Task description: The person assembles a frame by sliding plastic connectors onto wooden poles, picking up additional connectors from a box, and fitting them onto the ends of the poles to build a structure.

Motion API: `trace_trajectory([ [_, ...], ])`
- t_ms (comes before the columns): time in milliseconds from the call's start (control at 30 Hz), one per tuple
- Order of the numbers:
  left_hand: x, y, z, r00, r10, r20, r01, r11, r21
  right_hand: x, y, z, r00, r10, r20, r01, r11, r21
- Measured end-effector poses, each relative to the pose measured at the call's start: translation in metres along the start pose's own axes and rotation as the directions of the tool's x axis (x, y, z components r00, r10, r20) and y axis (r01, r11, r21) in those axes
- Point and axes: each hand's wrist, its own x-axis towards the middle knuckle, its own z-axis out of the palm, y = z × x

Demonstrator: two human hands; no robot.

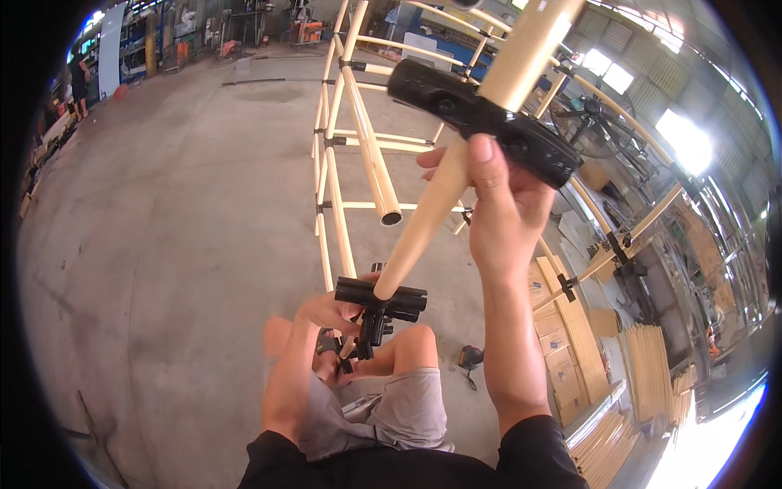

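Observation:
A cream-coloured pipe (428,216) slants up and away through the middle of the view. My right hand (509,216) is closed round it high up, thumb pressed against a black pipe joint (533,147) fitted across the pipe. Down at the pipe's near end, above my bent knees, sits a cluster of black pipe joints (399,303). My left hand (330,311) grips that cluster from its left side, with its fingers partly hidden behind it. Beyond my hands, another cream pipe (371,151) points toward me with its open end uncovered.
A tall frame of cream pipes (326,183) and black joints stands ahead and to the right. A cordless power tool (470,357) lies on the concrete floor (179,244). Cardboard boxes (562,346) and bundled pipes (652,371) are at right. Another person (80,81) stands far left.

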Motion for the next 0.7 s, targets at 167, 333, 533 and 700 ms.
trace_trajectory([
  [167,0.015,-0.015,0.032,0.936,0.289,-0.198,-0.126,0.804,0.580,-0.002,0.006,-0.007,0.999,-0.039,0.011,0.039,0.999,-0.027],
  [333,0.022,-0.004,0.047,0.854,0.363,-0.374,-0.182,0.880,0.438,-0.003,-0.001,0.001,0.998,-0.030,0.050,0.032,0.999,-0.023],
  [533,0.061,0.057,0.118,0.759,0.390,-0.522,-0.180,0.896,0.407,-0.001,-0.004,-0.005,0.997,0.060,0.047,-0.065,0.992,0.111],
  [700,0.064,0.061,0.129,0.749,0.482,-0.455,-0.228,0.832,0.506,0.000,-0.013,-0.010,0.990,0.128,0.056,-0.135,0.982,0.135],
])
